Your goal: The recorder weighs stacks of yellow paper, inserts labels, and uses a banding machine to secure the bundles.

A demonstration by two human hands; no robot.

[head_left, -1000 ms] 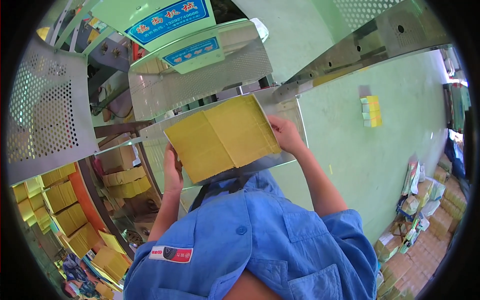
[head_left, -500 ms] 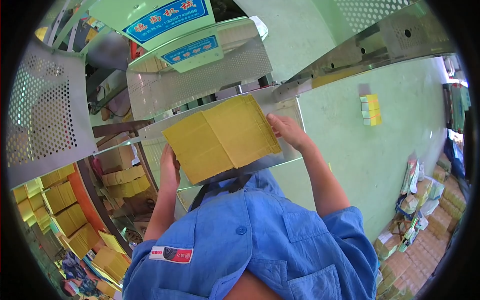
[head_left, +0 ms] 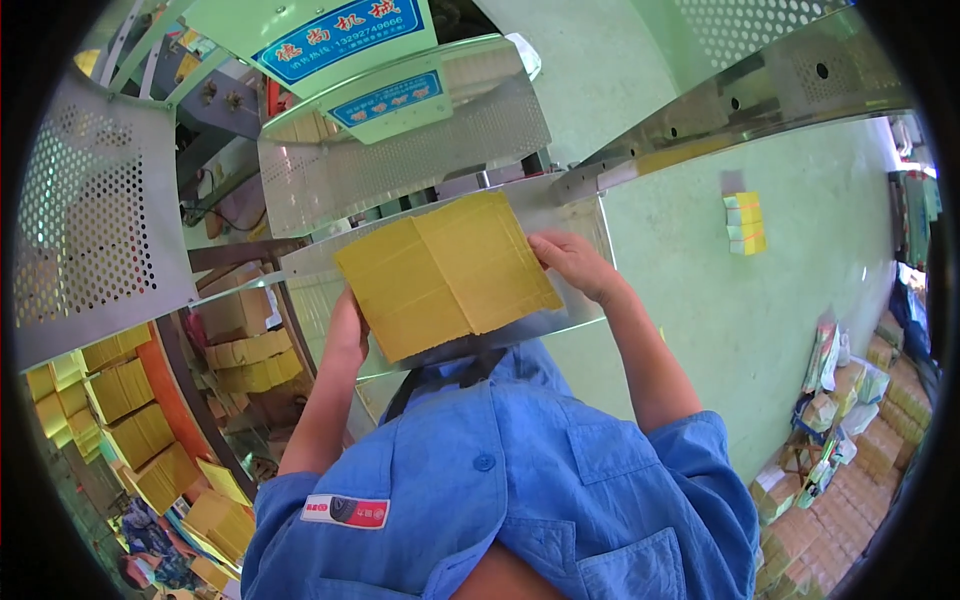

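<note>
A thick, rectangular stack of yellow paper, creased down its middle, lies tilted between my hands above a metal worktable. My left hand grips its left edge, with the fingertips hidden behind or beneath it. At the opposite edge, my right hand holds the upper right side, thumb against the rim and the other fingers partly out of sight. The metal worktable shows around the stack, its front edge close to my blue shirt.
Just beyond the stack stands a green machine with a perforated metal guard. A perforated panel is at left, a steel beam at upper right. Bundled yellow paper lies on the green floor; more stacks fill the lower left.
The yellow stack has shifted slightly and turned a little, its left corner moving up and right. My left hand has followed it; my right hand stays at the right edge.
</note>
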